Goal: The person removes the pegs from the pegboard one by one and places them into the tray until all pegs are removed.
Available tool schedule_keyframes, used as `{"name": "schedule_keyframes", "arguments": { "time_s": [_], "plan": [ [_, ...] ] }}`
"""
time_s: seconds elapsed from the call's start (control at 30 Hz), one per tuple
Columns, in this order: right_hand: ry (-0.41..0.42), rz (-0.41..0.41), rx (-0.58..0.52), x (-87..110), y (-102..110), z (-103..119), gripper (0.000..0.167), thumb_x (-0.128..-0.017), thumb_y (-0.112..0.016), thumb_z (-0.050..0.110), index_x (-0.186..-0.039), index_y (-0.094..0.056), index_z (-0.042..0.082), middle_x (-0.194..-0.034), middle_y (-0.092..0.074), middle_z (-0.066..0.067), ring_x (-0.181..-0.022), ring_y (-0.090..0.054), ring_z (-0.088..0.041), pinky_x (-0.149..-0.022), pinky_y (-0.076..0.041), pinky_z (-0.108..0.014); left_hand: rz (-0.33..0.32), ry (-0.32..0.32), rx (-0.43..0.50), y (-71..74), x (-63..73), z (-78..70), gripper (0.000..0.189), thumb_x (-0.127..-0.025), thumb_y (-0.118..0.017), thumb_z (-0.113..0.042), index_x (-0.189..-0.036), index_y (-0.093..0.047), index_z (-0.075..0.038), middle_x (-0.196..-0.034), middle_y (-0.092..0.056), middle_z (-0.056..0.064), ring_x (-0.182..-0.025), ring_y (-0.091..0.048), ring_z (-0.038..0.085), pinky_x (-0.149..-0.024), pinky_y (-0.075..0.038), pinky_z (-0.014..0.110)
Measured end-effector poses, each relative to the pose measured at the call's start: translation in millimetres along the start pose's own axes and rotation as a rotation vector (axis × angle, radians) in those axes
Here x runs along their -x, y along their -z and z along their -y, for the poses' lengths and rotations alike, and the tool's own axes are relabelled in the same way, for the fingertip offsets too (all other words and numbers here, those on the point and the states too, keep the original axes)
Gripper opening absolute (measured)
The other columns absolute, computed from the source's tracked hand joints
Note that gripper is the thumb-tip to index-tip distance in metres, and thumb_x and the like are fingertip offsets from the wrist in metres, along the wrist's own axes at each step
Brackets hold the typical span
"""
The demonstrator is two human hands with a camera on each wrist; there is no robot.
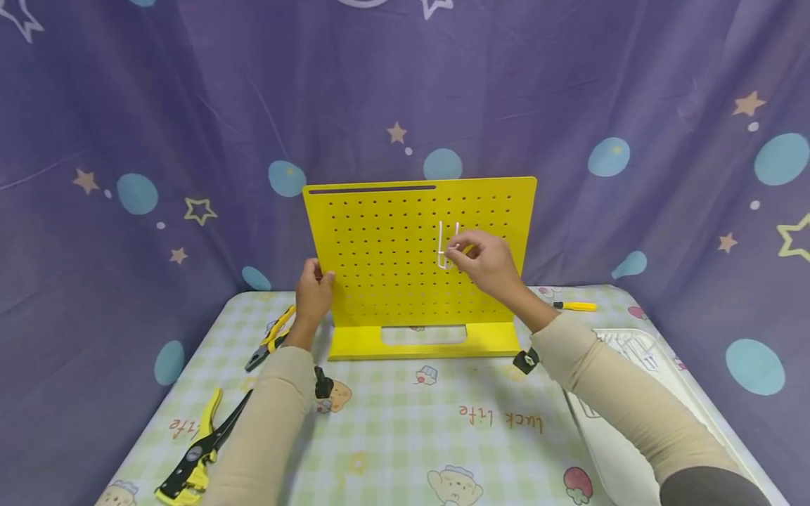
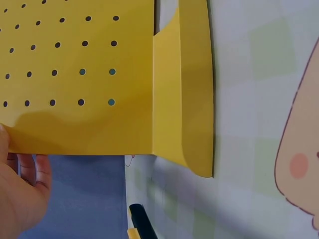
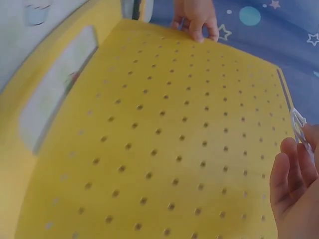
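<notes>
A yellow pegboard (image 1: 380,281) stands upright on its folded base, rows of small holes across its face. My left hand (image 1: 313,299) grips its left edge, thumb on the front and fingers behind, as the left wrist view also shows. In front of the board's right half, my right hand (image 1: 487,263) pinches a white wire hook (image 1: 441,242) between thumb and fingertips. Two prongs of the hook point upward in the head view. In the right wrist view the hook (image 3: 298,124) is partly hidden by the fingers; whether it touches the board I cannot tell.
Left on the checked tablecloth (image 1: 380,436) lie yellow-and-black wire strippers (image 1: 199,453) and yellow-handled pliers (image 1: 272,341). A white tray (image 1: 614,436) with several white wire hooks stands at right, partly under my forearm. Behind it lies a yellow-handled tool (image 1: 579,306). A purple curtain (image 1: 354,84) hangs behind.
</notes>
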State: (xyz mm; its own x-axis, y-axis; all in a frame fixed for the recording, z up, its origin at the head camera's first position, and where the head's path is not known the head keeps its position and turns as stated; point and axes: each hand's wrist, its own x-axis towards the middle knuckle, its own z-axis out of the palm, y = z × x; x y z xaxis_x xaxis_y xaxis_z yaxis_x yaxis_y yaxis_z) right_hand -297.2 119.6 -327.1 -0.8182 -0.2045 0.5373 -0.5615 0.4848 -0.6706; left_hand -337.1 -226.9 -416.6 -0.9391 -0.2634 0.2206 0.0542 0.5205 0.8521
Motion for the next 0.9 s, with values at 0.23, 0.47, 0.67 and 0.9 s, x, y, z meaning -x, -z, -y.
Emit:
{"name": "schedule_keyframes", "arguments": {
  "time_s": [0.23,0.47,0.67,0.9],
  "plan": [
    [-0.066,0.015,0.053,26.8,34.5,-26.2,0.01,-0.093,-0.075,0.025,-0.098,-0.075,0.016,-0.09,-0.072,-0.005,-0.062,-0.064,-0.021,-0.049,-0.051,-0.028,0.018,0.014,0.013,0.2,1.6,0.2,0.027,-0.107,-0.048,-0.026,-0.131,-0.046,-0.012,-0.128,-0.06,0.017,-0.12,-0.059,0.035,-0.096,-0.052,0.05],
    [-0.132,0.025,0.114,54.3,72.7,-51.4,0.013,-0.093,-0.075,0.028,-0.1,-0.074,0.017,-0.076,-0.07,-0.007,-0.056,-0.061,-0.019,-0.048,-0.052,-0.029,0.009,-0.014,0.017,-1.9,-1.6,2.7,0.028,-0.108,-0.048,-0.025,-0.132,-0.046,-0.012,-0.127,-0.061,0.017,-0.118,-0.061,0.034,-0.094,-0.053,0.049],
    [-0.249,0.097,0.134,78.9,105.4,-67.1,0.02,-0.094,-0.073,0.032,-0.105,-0.073,0.015,-0.083,-0.072,-0.014,-0.063,-0.063,-0.022,-0.056,-0.056,-0.032,0.01,-0.009,0.035,-1.8,-2.6,3.1,0.028,-0.108,-0.048,-0.025,-0.132,-0.046,-0.012,-0.127,-0.06,0.017,-0.117,-0.06,0.034,-0.095,-0.053,0.049],
    [-0.307,0.159,0.193,107.5,139.0,-84.0,0.02,-0.095,-0.072,0.03,-0.104,-0.073,0.013,-0.084,-0.072,-0.005,-0.064,-0.062,-0.017,-0.055,-0.053,-0.03,0.009,-0.022,0.046,-1.0,-1.5,4.1,0.028,-0.108,-0.048,-0.023,-0.133,-0.045,-0.01,-0.127,-0.058,0.018,-0.117,-0.059,0.034,-0.097,-0.052,0.049]
  ]
}}
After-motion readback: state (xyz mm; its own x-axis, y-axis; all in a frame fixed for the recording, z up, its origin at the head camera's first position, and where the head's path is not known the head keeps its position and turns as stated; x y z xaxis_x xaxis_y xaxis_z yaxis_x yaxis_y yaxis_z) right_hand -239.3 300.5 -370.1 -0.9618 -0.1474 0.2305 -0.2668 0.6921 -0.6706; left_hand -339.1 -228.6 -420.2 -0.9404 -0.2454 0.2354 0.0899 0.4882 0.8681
